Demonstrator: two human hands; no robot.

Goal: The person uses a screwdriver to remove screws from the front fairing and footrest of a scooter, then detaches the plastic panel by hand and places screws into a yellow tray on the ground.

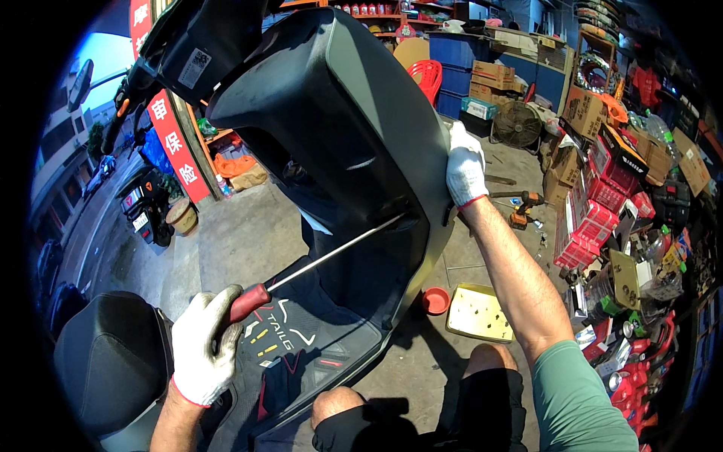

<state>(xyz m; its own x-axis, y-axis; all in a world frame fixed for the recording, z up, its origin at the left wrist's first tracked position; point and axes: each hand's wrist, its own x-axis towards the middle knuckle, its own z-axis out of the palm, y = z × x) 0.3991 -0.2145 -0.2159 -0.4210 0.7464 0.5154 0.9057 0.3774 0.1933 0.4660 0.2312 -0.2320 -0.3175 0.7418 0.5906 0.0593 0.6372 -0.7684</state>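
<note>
My left hand [207, 343], in a white work glove with a red cuff, is closed around the red handle of a long screwdriver [331, 255]. Its metal shaft slants up to the right, and the tip meets a dark recess low on the inner leg shield [369, 158] of a grey and black scooter. In a matching glove, my right hand [465, 167] grips the right edge of that front panel; some of its fingers are hidden. Below the shaft lies the scooter's black footboard mat [290, 331]. The black seat [113, 354] is at the lower left.
On the floor sit a yellow tray [480, 313] with small dark parts, a red bowl [435, 300] and an orange-black cordless drill [525, 211]. Boxes [591, 218] and clutter pile up along the right. A fan [517, 124] stands farther back, near blue bins [456, 71].
</note>
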